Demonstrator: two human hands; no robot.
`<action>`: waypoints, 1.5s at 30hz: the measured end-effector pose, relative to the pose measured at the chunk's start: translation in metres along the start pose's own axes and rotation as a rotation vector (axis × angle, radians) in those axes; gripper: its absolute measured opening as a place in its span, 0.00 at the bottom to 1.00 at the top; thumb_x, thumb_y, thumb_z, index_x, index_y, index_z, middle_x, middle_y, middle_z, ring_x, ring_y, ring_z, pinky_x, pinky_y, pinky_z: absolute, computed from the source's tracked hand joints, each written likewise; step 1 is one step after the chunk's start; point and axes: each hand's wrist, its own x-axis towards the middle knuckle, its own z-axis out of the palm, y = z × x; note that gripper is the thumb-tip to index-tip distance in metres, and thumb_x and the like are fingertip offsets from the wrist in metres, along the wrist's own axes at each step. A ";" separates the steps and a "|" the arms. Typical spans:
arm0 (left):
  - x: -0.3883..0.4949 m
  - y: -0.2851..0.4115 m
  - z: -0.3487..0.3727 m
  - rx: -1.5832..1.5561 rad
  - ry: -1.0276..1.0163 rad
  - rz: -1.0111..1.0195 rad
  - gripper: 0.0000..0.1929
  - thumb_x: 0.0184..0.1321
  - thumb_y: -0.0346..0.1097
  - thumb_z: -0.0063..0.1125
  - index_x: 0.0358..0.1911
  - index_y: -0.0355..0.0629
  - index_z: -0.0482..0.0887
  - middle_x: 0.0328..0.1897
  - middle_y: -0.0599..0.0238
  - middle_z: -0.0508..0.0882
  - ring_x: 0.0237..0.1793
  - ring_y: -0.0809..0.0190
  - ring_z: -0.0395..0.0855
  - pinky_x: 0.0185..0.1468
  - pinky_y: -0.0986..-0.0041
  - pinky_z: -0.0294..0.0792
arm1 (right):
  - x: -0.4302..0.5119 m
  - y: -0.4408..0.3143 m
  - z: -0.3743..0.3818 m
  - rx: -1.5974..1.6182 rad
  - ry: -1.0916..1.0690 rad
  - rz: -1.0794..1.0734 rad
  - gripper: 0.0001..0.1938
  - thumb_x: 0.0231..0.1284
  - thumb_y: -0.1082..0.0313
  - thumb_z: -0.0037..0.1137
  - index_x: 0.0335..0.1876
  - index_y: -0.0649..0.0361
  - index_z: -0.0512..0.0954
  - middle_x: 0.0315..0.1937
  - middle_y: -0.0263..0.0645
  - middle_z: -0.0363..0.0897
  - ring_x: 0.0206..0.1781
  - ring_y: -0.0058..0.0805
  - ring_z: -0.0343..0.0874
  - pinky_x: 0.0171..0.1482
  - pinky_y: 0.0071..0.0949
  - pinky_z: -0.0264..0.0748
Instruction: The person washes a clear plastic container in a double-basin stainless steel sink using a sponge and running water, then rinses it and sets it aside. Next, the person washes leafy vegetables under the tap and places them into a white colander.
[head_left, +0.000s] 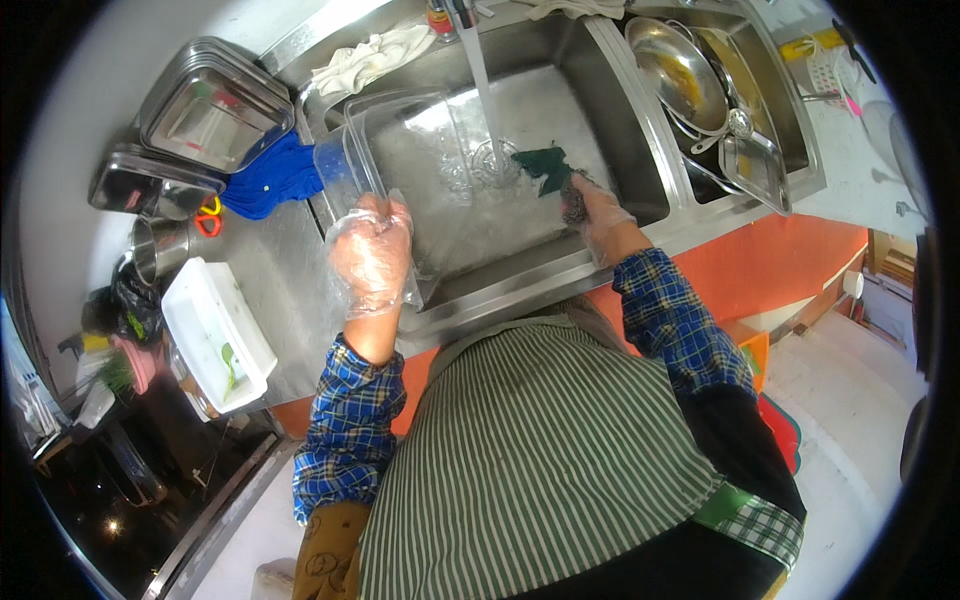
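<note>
My left hand (370, 255), in a clear plastic glove, grips the near left rim of a transparent plastic container (365, 142) tilted over the left part of the steel sink basin (547, 97). My right hand (598, 210), also gloved, holds a dark green scouring pad (546, 166) together with a steel wool scrubber (574, 204) over the right side of the basin. Between the hands, water runs from the faucet (461, 13) down towards the drain (495, 161). Some of the container's clear walls are hard to tell from the basin behind them.
A second basin at right holds a steel bowl (679, 75) and a small steel tray (756, 169). On the left counter are stacked steel trays (217, 112), a blue cloth (274, 180), scissors (209, 217), and a white plastic tub (217, 330) with a leaf. White cloths (375, 56) lie behind the sink.
</note>
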 end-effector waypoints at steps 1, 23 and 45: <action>-0.002 -0.001 0.003 0.024 0.043 0.059 0.12 0.54 0.41 0.69 0.21 0.49 0.79 0.19 0.58 0.83 0.22 0.46 0.84 0.27 0.57 0.76 | -0.002 -0.005 -0.005 -0.054 -0.025 -0.012 0.11 0.70 0.61 0.61 0.48 0.61 0.78 0.37 0.39 0.78 0.35 0.32 0.78 0.37 0.32 0.79; -0.045 0.004 0.101 -0.278 -0.344 -0.499 0.13 0.57 0.41 0.66 0.24 0.40 0.80 0.21 0.55 0.82 0.24 0.49 0.81 0.34 0.59 0.72 | 0.069 -0.263 0.142 -1.630 0.299 -1.215 0.21 0.66 0.68 0.48 0.65 0.54 0.73 0.64 0.50 0.74 0.63 0.48 0.77 0.62 0.45 0.77; -0.059 -0.006 0.093 -0.238 -0.523 -0.705 0.18 0.61 0.50 0.61 0.30 0.40 0.82 0.27 0.48 0.85 0.33 0.41 0.85 0.40 0.53 0.75 | 0.045 -0.187 0.174 -1.932 -0.736 -1.435 0.27 0.66 0.64 0.57 0.71 0.51 0.68 0.67 0.42 0.73 0.61 0.42 0.79 0.60 0.39 0.79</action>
